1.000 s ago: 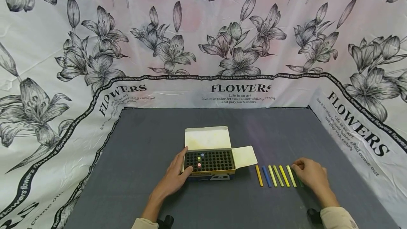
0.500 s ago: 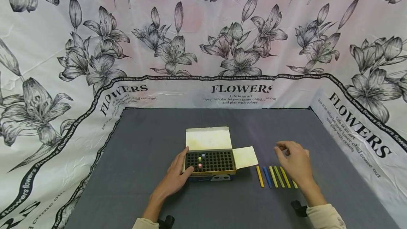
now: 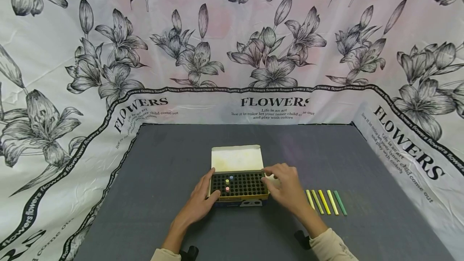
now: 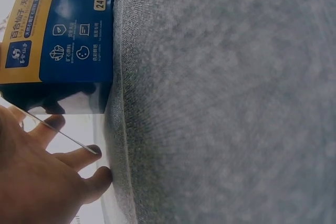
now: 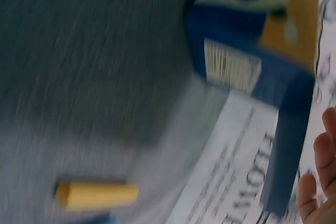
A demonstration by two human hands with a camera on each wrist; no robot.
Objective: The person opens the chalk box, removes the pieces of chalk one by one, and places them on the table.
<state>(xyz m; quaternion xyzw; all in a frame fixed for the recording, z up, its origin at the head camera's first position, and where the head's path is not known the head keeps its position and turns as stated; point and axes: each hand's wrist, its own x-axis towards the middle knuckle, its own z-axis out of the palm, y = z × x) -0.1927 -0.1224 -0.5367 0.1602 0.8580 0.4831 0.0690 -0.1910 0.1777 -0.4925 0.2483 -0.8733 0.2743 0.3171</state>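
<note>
A blue and yellow chalk box stands near the middle of the table, its lid folded back. Its black grid of holes holds a blue, a yellow-green and a pink chalk. My left hand grips the box's left end, thumb at the front corner and index finger at the back. My right hand is at the box's right end, fingertips by the rim and the side flap. No chalk shows in that hand. Beside it lies a row of chalks: pale yellow, yellow, green and others.
An orange-yellow chalk lies on the grey tabletop in the right wrist view. White flower-printed cloth surrounds the table's back and sides.
My right hand has left the green chalk at the row's right end and travelled left to the box's right end. My left hand stays on the box.
</note>
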